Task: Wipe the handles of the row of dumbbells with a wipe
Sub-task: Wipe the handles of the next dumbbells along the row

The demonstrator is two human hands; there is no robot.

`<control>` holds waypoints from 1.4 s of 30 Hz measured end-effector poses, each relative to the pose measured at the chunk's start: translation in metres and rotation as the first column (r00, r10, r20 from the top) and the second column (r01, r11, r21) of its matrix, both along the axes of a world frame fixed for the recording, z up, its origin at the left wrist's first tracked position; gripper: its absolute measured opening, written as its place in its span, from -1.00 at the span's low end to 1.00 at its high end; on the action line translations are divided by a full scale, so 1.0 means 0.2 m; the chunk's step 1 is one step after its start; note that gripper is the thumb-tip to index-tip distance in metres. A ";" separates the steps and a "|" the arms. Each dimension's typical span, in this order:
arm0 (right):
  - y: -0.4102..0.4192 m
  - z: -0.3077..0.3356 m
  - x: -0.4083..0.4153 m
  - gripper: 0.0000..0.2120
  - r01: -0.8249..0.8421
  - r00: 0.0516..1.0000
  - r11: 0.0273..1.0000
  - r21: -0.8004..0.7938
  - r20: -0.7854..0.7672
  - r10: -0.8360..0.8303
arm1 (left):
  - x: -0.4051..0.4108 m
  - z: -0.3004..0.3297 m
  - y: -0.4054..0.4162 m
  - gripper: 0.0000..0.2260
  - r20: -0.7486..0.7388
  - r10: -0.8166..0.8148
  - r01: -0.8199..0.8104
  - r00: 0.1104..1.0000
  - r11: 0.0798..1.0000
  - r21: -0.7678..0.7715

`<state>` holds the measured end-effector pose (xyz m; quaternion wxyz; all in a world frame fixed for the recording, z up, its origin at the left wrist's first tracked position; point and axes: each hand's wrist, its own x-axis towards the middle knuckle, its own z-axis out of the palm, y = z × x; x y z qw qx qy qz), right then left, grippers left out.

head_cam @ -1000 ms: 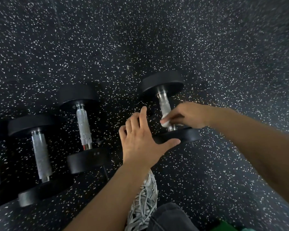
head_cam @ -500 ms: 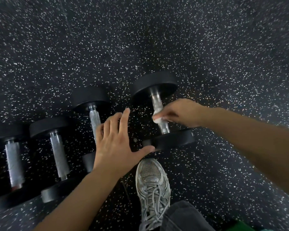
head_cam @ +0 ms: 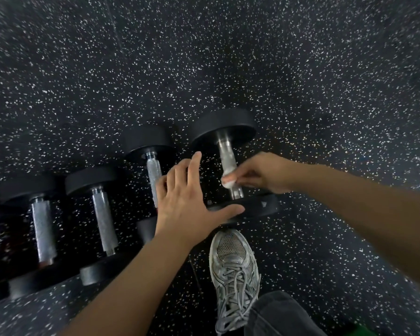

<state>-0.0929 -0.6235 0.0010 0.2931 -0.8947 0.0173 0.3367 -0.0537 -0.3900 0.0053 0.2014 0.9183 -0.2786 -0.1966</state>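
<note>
A row of black dumbbells with knurled silver handles lies on the speckled floor. The rightmost dumbbell (head_cam: 224, 127) has my right hand (head_cam: 260, 173) wrapped around the lower part of its handle, pinching a white wipe (head_cam: 229, 183) against the metal. My left hand (head_cam: 187, 202) is spread flat, fingers apart, thumb resting on that dumbbell's near head (head_cam: 252, 207). It covers part of the second dumbbell (head_cam: 153, 170). Two more dumbbells (head_cam: 102, 217) (head_cam: 43, 229) lie further left.
My grey sneaker (head_cam: 233, 270) and dark trouser leg (head_cam: 277, 314) stand just below the rightmost dumbbell. Another dumbbell is cut off by the left edge. A green object (head_cam: 357, 331) peeks in at the bottom right. Speckled rubber floor (head_cam: 228, 57) stretches beyond the row.
The view has shifted, bringing more dumbbells in at the left. My right hand with the wipe has slid a little along the rightmost handle. My left hand stays spread by the near head.
</note>
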 end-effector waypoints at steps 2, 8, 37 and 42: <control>0.02 0.00 0.00 -0.71 -0.011 0.996 0.999 0.038 -0.089 0.014 | 0.02 -0.01 0.05 0.18 -0.016 0.009 -0.009 1.000 1.000 0.003; 0.04 -0.05 0.08 -0.69 0.381 0.872 0.921 0.077 0.302 -0.386 | 0.09 -0.03 0.17 0.19 -0.024 0.020 -0.019 1.000 0.998 0.053; 0.17 -0.02 0.20 -0.68 0.135 0.950 0.990 -0.049 0.291 -0.116 | 0.10 -0.03 0.25 0.18 0.076 0.021 -0.034 0.997 0.982 0.185; 0.19 0.05 0.18 -0.69 -0.084 0.996 0.974 -0.211 0.002 0.087 | 0.09 0.03 0.28 0.14 0.113 -0.011 -0.015 0.993 0.973 0.231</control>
